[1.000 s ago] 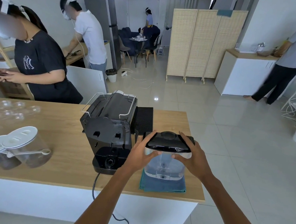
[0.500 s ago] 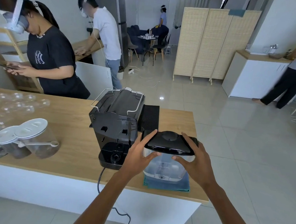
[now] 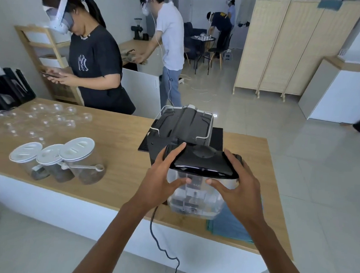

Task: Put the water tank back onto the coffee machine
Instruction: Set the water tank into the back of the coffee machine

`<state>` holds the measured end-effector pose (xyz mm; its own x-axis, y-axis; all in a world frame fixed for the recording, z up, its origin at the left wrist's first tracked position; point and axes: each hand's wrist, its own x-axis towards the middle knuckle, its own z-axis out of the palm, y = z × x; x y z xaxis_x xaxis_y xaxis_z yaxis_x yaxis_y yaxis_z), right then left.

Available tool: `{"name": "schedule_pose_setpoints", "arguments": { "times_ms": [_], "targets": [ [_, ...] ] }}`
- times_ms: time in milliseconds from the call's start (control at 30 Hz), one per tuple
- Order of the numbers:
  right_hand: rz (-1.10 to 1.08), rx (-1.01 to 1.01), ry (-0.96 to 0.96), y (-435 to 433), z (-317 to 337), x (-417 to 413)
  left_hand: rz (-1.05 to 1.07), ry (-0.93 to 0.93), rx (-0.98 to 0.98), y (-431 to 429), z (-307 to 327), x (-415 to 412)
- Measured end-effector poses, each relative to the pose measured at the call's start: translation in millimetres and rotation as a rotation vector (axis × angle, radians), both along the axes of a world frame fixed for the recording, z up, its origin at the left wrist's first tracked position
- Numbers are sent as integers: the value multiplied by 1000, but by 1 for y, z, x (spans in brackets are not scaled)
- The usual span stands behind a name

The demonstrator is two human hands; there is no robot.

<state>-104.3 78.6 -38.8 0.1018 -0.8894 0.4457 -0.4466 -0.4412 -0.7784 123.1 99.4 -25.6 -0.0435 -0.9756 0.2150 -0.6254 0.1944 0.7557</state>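
Observation:
The water tank point(image 3: 196, 200) is clear plastic with a glossy black lid point(image 3: 202, 161). It hangs in the air above the counter, in front of the black coffee machine point(image 3: 186, 124) and partly hiding its back side. My left hand point(image 3: 162, 177) grips the tank's left side, thumb on the lid. My right hand point(image 3: 237, 185) grips its right side. The machine stands on the wooden counter point(image 3: 116, 145) with its rear toward me, its black cord point(image 3: 159, 241) hanging over the front edge.
A blue cloth point(image 3: 228, 226) lies on the counter under the tank. Three lidded jars point(image 3: 69, 162) stand to the left, with several clear cups point(image 3: 50, 117) behind them. A person point(image 3: 91, 56) stands across the counter; others are farther back.
Both hands have lifted the tank off the blue cloth and moved it left, toward the back of the machine. The camera has come closer and swung left.

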Motion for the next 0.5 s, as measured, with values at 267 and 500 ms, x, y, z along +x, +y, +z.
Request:
{"name": "schedule_pose_setpoints", "arguments": {
  "times_ms": [267,500],
  "targets": [
    [-2,-3,-55,-19,-4,62,-40,24,-99,-21,-6,61],
    [-79,-4,30,-31,-10,87,-87,45,-87,-44,-19,86]
  ]
}}
